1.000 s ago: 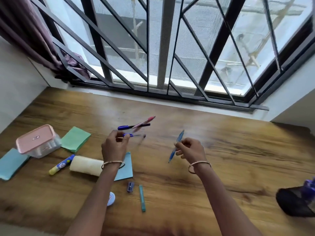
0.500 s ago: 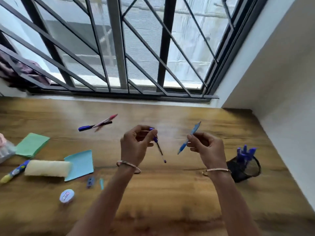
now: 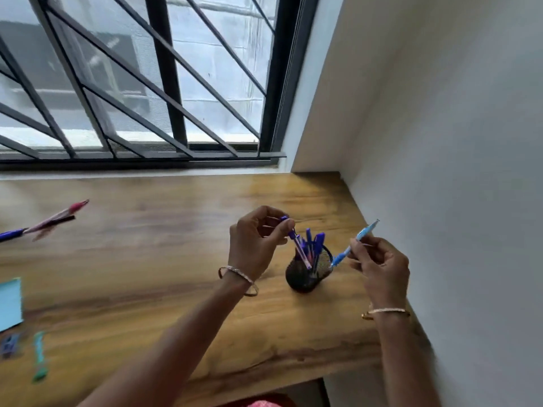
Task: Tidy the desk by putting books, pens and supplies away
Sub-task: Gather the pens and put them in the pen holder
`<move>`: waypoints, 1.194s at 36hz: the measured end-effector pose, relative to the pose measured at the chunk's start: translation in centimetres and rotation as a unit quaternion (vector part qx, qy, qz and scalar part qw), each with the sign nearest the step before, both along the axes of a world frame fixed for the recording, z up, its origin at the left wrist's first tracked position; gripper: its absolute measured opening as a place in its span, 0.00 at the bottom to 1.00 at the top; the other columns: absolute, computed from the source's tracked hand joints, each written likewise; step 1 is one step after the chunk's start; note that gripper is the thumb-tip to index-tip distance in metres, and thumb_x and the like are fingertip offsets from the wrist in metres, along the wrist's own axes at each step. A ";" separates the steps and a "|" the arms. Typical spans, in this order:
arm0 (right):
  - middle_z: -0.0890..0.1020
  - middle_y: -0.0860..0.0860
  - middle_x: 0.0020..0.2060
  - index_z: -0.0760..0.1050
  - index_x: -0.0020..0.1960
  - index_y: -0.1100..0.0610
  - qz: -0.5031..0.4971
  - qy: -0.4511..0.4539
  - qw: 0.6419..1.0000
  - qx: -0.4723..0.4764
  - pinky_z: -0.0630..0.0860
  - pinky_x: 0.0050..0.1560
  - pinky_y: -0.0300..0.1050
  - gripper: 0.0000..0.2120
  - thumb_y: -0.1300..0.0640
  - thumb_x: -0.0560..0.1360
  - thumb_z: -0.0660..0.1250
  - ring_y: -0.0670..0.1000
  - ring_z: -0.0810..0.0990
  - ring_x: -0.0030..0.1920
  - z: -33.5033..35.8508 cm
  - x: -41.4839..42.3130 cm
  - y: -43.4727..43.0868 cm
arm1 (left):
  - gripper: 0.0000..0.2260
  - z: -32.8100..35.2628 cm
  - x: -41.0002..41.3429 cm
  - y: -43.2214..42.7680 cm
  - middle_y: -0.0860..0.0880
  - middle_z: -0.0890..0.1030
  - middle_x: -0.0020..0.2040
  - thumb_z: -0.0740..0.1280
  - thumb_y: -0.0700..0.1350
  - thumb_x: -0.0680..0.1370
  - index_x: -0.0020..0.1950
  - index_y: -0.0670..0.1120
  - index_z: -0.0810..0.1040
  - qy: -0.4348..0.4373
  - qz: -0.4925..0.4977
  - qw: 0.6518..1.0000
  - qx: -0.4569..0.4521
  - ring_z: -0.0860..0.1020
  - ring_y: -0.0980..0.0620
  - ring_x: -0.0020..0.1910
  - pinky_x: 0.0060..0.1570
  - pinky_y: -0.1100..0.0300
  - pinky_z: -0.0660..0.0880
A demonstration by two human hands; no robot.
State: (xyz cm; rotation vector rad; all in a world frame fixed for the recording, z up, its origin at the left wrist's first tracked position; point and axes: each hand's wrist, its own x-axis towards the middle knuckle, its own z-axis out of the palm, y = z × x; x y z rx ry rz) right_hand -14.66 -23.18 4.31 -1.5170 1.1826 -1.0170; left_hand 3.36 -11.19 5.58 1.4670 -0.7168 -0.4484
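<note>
A: Well, nearest the camera, the person's two forearms reach in over the desk, a bangle on each wrist. At the left edge lie a blue note, a teal stick and a small blurred clip, all waiting to be put away.

B: And the hands?

A: The left hand has thumb and fingers pinched together on a clear pen. It hangs tip-down, slanted, with its lower end at or just inside the rim of the holder, which looks like the way to drop it in among the blue pens standing there. Whether the tip has passed the rim cannot be told.

B: The other one?

A: The right hand is closed on a light blue pen, gripped near the middle. Its lower end points at the holder's right rim, just beside it; the upper end tilts up toward the wall. That hold probably keeps it ready for second place without crowding the mouth.

B: Why does the holder sit so far right?

A: It is tucked near the wall, likely to leave the desk free.

B: Anything further back?

A: A pink pen lies across a dark blue one far left, well apart from the holder. Beyond them is the barred window.
</note>
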 end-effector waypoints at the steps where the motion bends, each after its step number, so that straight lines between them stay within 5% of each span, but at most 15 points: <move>1: 0.86 0.51 0.35 0.82 0.47 0.56 -0.004 0.018 1.000 -0.006 0.83 0.43 0.57 0.06 0.56 0.71 0.74 0.51 0.85 0.36 -0.4 -0.4 -0.6 | 0.07 -0.3 -0.5 -0.9 0.47 0.85 0.40 0.75 0.42 0.73 0.48 0.41 0.82 -0.017 -0.002 1.000 0.005 0.85 0.54 0.39 0.37 0.53 0.83; 9: 0.85 0.46 0.38 0.82 0.47 0.54 0.055 0.119 0.990 -0.049 0.84 0.43 0.49 0.08 0.51 0.70 0.75 0.43 0.84 0.40 -2.5 -0.4 -3.2 | 0.07 -3.4 -2.5 -5.2 0.56 0.83 0.38 0.75 0.49 0.71 0.45 0.49 0.82 -0.169 -0.009 0.976 0.135 0.81 0.62 0.37 0.40 0.61 0.81; 15: 0.83 0.44 0.40 0.82 0.45 0.52 0.150 0.246 0.952 -0.100 0.75 0.38 0.34 0.10 0.50 0.67 0.77 0.42 0.81 0.41 -3.6 1.0 -3.4 | 0.09 -4.7 -2.9 -5.1 0.56 0.79 0.43 0.75 0.54 0.69 0.46 0.54 0.82 -0.286 0.044 0.927 0.238 0.75 0.56 0.44 0.44 0.63 0.72; 20: 0.78 0.46 0.46 0.80 0.48 0.48 0.171 0.302 0.931 -0.113 0.71 0.38 0.33 0.14 0.49 0.65 0.79 0.44 0.78 0.43 -4.3 1.6 -3.5 | 0.14 -4.9 -2.1 -4.3 0.57 0.76 0.43 0.77 0.53 0.67 0.50 0.53 0.80 -0.241 0.037 0.948 0.206 0.74 0.58 0.39 0.39 0.65 0.72; 30: 0.80 0.44 0.44 0.79 0.48 0.50 0.105 0.212 0.951 -0.196 0.73 0.39 0.34 0.08 0.57 0.71 0.74 0.45 0.79 0.43 -2.4 3.8 -1.9 | 0.03 -5.6 1.7 0.2 0.56 0.81 0.40 0.73 0.48 0.72 0.43 0.50 0.82 -0.174 0.110 0.964 0.170 0.79 0.62 0.36 0.35 0.74 0.70; 33: 0.79 0.45 0.44 0.78 0.48 0.52 0.094 0.188 0.940 -0.267 0.78 0.42 0.42 0.07 0.58 0.72 0.72 0.46 0.78 0.44 -1.6 5.9 0.2 | 0.01 -6.0 4.0 2.8 0.56 0.82 0.38 0.73 0.46 0.72 0.42 0.50 0.82 -0.142 0.147 0.962 0.183 0.80 0.61 0.35 0.34 0.72 0.69; 43: 0.82 0.42 0.40 0.82 0.45 0.49 0.305 0.118 0.914 -0.238 0.78 0.40 0.47 0.05 0.58 0.71 0.73 0.44 0.79 0.43 -3.4 16.9 10.0 | 0.00 -6.5 12.7 13.8 0.55 0.83 0.36 0.73 0.45 0.73 0.42 0.50 0.83 -0.098 0.251 0.931 0.248 0.81 0.58 0.36 0.39 0.61 0.77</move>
